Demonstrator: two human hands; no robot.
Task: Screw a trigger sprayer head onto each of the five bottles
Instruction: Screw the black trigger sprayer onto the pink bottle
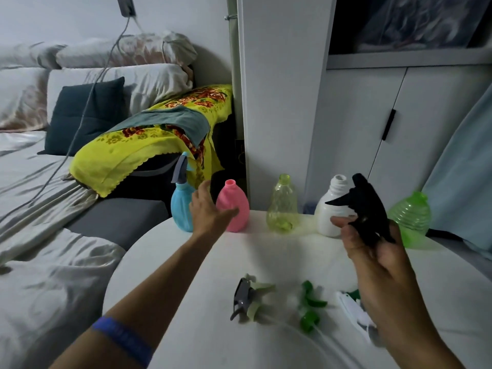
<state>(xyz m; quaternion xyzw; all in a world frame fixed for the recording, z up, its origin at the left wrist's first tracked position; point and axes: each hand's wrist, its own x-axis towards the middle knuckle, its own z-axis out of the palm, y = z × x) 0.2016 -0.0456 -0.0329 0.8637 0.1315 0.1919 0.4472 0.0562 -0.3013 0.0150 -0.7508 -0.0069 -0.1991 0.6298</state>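
Three loose sprayer heads lie close by on the white table [266,249]: a grey head [243,296], a green head [310,306] and a white head [351,306] partly hidden behind the right hand [378,251]. That hand holds up a black head [366,206], with fingers and thumb curled round its lower part; its nozzle points left. Five bottles stand in a row at the far edge. The blue bottle [182,209] at the left end already has a head on it. The pink bottle [234,207], yellow bottle [282,206], white bottle [331,209] and green bottle [411,218] all have bare necks, so four are left to do. The left hand [209,209] reaches out with straight, spread fingers, just in front of the blue and pink bottles; it is blurry, so I cannot tell if it touches either one. The white bottle stands upright just behind and left of the black head, neck pointing up. The right hand is much nearer to it, so the black head probably goes there next.
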